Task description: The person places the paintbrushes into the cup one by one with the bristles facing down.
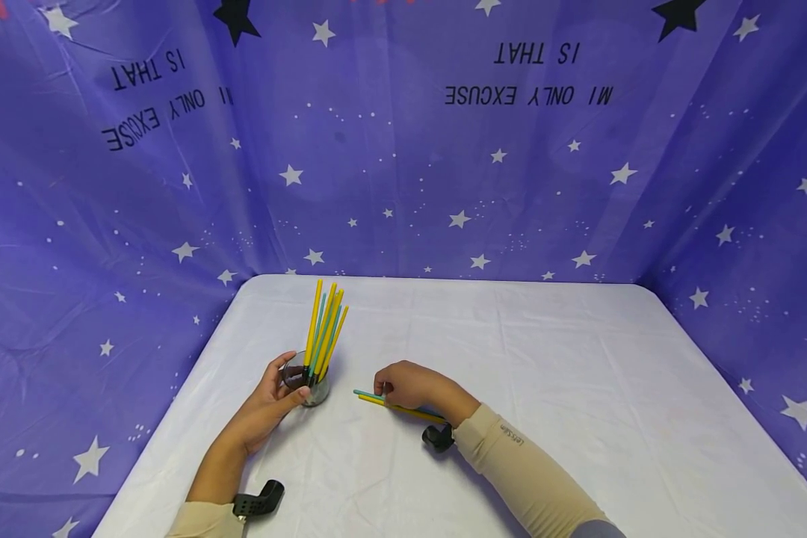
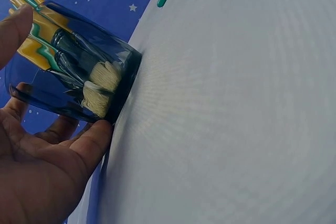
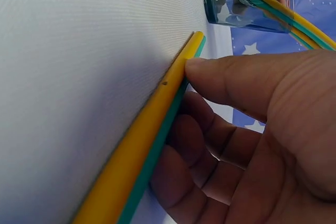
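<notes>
My left hand (image 1: 258,422) grips a clear glass (image 1: 317,394) on the table, its thumb on the near side and fingers round the far side. Several paintbrushes (image 1: 312,321) with yellow and teal handles lean in it; pale bristles (image 2: 97,98) point down in the left wrist view. To the right, my right hand (image 1: 413,385) pinches a yellow paintbrush (image 3: 139,145) and a teal paintbrush (image 3: 160,145) lying side by side on the tabletop. Its thumb touches the yellow handle; curled fingers are on the teal side. The brushes' bristle ends are hidden.
A white cloth (image 1: 578,373) covers the table. Purple curtains (image 1: 403,187) with stars and lettering hang behind it and at both sides. Each wrist wears a black camera, such as the left one (image 1: 261,499).
</notes>
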`<state>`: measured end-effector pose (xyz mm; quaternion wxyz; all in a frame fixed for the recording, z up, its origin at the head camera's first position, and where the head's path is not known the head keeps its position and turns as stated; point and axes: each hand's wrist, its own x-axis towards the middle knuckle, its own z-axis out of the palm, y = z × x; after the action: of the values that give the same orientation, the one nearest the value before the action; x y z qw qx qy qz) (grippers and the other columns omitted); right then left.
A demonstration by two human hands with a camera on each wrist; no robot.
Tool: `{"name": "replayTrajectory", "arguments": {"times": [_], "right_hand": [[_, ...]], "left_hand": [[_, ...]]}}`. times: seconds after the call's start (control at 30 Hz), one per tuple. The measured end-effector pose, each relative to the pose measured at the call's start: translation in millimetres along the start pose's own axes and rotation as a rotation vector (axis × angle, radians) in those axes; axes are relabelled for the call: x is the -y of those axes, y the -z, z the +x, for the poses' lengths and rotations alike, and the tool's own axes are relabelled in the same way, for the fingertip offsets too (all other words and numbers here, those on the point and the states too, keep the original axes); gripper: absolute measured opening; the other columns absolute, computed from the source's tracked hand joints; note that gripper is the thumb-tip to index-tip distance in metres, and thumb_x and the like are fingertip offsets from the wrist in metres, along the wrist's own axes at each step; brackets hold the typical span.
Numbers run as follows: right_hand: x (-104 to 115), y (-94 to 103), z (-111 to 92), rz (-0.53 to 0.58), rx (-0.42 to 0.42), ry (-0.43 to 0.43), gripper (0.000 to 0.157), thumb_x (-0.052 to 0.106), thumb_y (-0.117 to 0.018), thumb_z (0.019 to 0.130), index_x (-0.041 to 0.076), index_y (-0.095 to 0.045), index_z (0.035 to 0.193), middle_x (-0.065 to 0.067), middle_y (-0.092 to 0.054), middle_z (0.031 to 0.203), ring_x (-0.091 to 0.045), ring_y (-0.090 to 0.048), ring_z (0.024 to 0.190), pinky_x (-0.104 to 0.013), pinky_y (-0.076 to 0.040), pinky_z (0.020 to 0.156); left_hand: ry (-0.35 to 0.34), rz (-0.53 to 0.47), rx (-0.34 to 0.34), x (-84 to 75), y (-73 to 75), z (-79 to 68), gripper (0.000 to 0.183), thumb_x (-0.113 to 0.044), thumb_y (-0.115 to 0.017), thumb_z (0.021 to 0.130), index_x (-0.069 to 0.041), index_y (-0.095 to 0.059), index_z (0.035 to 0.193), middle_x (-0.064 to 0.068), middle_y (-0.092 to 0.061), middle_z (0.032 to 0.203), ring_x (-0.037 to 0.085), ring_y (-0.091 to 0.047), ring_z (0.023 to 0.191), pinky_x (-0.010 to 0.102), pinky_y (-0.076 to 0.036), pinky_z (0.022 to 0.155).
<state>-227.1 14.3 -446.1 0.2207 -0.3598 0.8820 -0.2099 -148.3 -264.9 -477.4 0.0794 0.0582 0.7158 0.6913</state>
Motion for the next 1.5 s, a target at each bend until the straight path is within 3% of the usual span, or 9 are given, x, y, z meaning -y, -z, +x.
{"name": "replayTrajectory", "arguments": {"times": [0.4,0.67,0.87,1.17,1.33,1.5], "right_hand": [[-1,-0.4,1,0.016,-0.009,-0.003,0.015,-0.002,-0.063,0.09,0.013,-0.067,0.094,0.004,-0.054,0.076,-0.01,-0.048,0.073,-0.027,-0.041,0.07],[2,-2.6,2,-0.047,-0.027,0.005,0.017,-0.002,-0.062,0.091,0.014,-0.067,0.092,0.005,-0.053,0.074,-0.011,-0.048,0.072,-0.027,-0.041,0.07],[3,-3.9,3,-0.1,-0.029,-0.002,0.017,0.0,-0.06,0.093,0.016,-0.067,0.092,0.008,-0.059,0.082,-0.01,-0.051,0.076,-0.026,-0.044,0.074],[-6,8.9,0,0.002,-0.016,0.054,0.014,-0.001,-0.063,0.091,0.012,-0.066,0.095,0.005,-0.059,0.086,-0.011,-0.052,0.081,-0.027,-0.045,0.076],[-7,23.7,-3,0.096,-0.056,0.063,0.014,0.002,-0.062,0.094,0.013,-0.065,0.1,0.003,-0.063,0.095,-0.013,-0.055,0.088,-0.029,-0.046,0.077],[-7,36.5,-7,0.169,-0.122,0.078,0.014,0.003,-0.06,0.096,0.014,-0.064,0.103,0.003,-0.062,0.092,-0.013,-0.057,0.078,-0.028,-0.048,0.069]], "left_hand": [[0.008,0.005,-0.006,-0.1,0.1,0.5,0.076,-0.006,-0.059,0.099,-0.01,-0.007,0.154,0.026,-0.03,0.146,0.01,-0.05,0.117,0.022,-0.045,0.09],[0.002,0.004,-0.005,-1.2,-0.4,-0.6,0.075,-0.006,-0.059,0.1,-0.009,-0.007,0.154,0.026,-0.03,0.146,0.009,-0.05,0.117,0.022,-0.045,0.09],[0.002,0.001,-0.002,-1.6,-0.3,-0.3,0.075,-0.006,-0.058,0.1,-0.009,-0.007,0.154,0.026,-0.03,0.146,0.01,-0.049,0.117,0.022,-0.045,0.09],[0.002,0.003,0.003,-2.1,-1.1,0.0,0.075,-0.006,-0.059,0.099,-0.01,-0.007,0.154,0.026,-0.03,0.146,0.009,-0.05,0.116,0.023,-0.045,0.089],[0.002,-0.002,-0.006,-1.8,-1.0,-0.3,0.075,-0.005,-0.059,0.099,-0.009,-0.007,0.153,0.026,-0.031,0.145,0.008,-0.051,0.115,0.022,-0.045,0.089],[0.007,-0.004,-0.007,-1.9,-1.3,0.0,0.075,-0.005,-0.059,0.099,-0.009,-0.007,0.153,0.027,-0.031,0.145,0.008,-0.051,0.116,0.022,-0.045,0.089]]}}
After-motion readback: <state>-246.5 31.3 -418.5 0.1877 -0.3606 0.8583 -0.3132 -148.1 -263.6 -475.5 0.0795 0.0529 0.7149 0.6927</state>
